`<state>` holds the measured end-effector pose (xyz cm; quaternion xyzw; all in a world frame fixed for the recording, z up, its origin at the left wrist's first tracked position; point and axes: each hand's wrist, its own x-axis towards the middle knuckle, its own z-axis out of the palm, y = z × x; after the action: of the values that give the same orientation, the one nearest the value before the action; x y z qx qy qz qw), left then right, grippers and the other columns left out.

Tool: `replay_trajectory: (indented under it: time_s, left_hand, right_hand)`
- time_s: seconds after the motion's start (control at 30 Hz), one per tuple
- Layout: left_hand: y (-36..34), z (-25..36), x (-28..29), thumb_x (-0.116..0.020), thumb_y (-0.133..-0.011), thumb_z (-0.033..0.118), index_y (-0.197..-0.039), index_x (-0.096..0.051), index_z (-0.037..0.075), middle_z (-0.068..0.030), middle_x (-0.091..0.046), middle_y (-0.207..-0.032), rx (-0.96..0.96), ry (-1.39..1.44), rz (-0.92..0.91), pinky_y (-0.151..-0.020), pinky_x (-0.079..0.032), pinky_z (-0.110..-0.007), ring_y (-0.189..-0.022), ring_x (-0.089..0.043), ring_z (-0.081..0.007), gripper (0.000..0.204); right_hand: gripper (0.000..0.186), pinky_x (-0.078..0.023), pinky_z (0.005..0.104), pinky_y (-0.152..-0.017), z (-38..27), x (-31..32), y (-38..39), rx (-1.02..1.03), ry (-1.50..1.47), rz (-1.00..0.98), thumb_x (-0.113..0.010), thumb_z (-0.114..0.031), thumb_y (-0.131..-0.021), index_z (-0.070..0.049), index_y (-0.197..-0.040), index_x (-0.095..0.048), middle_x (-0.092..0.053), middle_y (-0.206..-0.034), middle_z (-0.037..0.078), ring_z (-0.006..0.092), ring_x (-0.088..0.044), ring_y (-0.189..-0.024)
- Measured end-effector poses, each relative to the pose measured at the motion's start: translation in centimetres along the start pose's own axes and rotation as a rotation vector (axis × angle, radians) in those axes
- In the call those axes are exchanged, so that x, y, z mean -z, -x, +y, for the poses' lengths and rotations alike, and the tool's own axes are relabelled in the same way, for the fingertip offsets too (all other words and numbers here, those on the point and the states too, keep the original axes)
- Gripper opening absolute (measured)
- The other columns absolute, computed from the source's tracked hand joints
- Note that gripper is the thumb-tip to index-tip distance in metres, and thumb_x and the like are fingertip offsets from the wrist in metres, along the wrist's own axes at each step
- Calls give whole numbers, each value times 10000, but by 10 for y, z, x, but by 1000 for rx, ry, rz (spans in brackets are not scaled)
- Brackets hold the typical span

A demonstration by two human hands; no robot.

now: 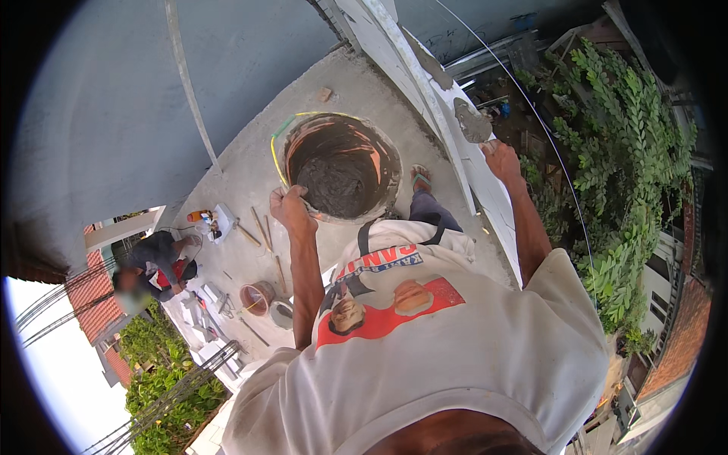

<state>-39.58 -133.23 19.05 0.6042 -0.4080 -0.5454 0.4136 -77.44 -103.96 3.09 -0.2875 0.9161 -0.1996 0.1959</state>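
My left hand (292,208) grips the near rim of a large round basin (387,155) that stands on the concrete slab. A heap of wet grey mortar (337,186) lies inside it. My right hand (502,161) is stretched out to the right and holds a trowel (474,125) loaded with grey mortar. The blade rests on top of the white parapet ledge (425,83). My white printed T-shirt (455,341) fills the lower part of the view.
My foot in a sandal (421,178) stands beside the basin. Another person (155,262) crouches at the left near small buckets (259,296), sticks (262,227) and white pieces. A grey wall (114,98) rises behind. Green bushes (629,159) lie beyond the ledge, far below.
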Motion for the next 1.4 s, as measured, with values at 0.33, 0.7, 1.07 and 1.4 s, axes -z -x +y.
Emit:
replay_trajectory:
  time_s: [0.33, 0.7, 1.07, 1.4]
  left_hand:
    - [-11, 23, -27, -668, -711, -85, -747, -494, 91, 24, -496, -685, -269, -225, -245, -555, -414, -261, -608, -446, -78, 249]
    - [-19, 48, -33, -673, -652, -74, -697, -454, 93, 49, -451, -679, -356, -190, -405, -529, -354, -258, -616, -411, -65, 279]
    - [-24, 41, -44, -694, -656, -82, -700, -466, 92, 41, -457, -690, -386, -168, -392, -536, -385, -272, -620, -422, -70, 290]
    - [-40, 7, -30, -755, -754, -49, -763, -482, 96, 1, -528, -688, -27, -10, -268, -551, -504, -288, -560, -513, -101, 309]
  right_hand:
    - [327, -595, 482, -864, -202, 9, 89, 540, 221, -137, -716, -212, -898, -32, -1168, -674, -697, -1100, 204, 382, -725, -980]
    - [229, -622, 370, -745, -249, -31, 70, 859, 556, 68, -664, -105, -872, 8, -1068, -701, -682, -1002, 119, 299, -730, -989]
    - [180, -610, 423, -755, -244, -38, 84, 882, 212, -316, -693, -119, -854, -20, -979, -778, -748, -975, 208, 276, -759, -959]
    - [173, -399, 268, -508, -194, 13, 82, 143, -765, -724, -745, -191, -929, -18, -921, -744, -631, -705, 9, 66, -517, -550]
